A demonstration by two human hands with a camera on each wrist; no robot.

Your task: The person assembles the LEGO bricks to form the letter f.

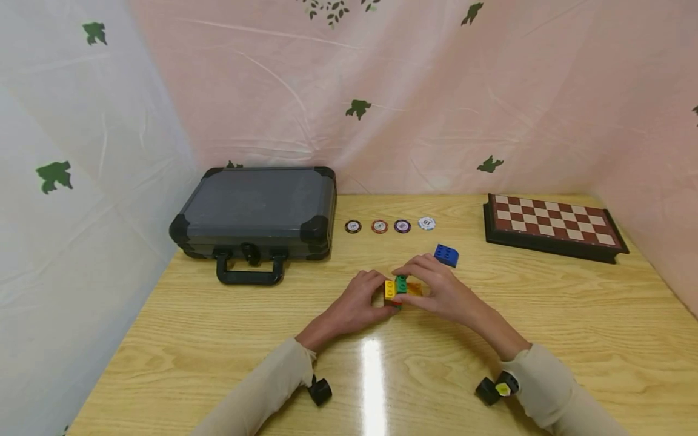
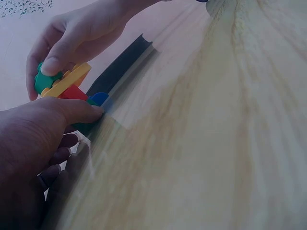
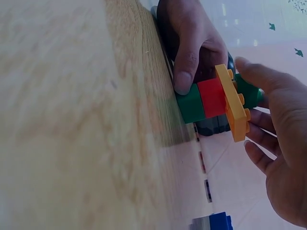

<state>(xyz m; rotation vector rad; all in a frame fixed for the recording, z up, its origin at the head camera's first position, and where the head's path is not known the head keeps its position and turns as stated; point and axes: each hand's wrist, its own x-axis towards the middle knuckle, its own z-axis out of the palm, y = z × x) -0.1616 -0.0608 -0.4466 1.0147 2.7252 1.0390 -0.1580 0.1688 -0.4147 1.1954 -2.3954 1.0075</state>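
Note:
A small stack of toy building bricks stands on the table between both hands. In the right wrist view, its lowest piece is a green brick (image 3: 191,105), with a red brick (image 3: 212,97) over it. Across the red brick lies a flat yellow plate (image 3: 233,106) that sticks out past it. A second green brick (image 3: 247,89) tops the plate. My left hand (image 1: 357,304) grips the lower green brick, thumb on its near side. My right hand (image 1: 440,289) pinches the upper green brick between thumb and fingers. Whether that brick is fully seated cannot be seen.
Beyond my right hand lies a blue brick (image 1: 446,255). Several poker chips (image 1: 380,226) form a row behind the stack. A grey hard case (image 1: 253,206) with a black handle stands at back left, a checkered board box (image 1: 556,224) at back right. Cloth walls surround the table (image 1: 218,339).

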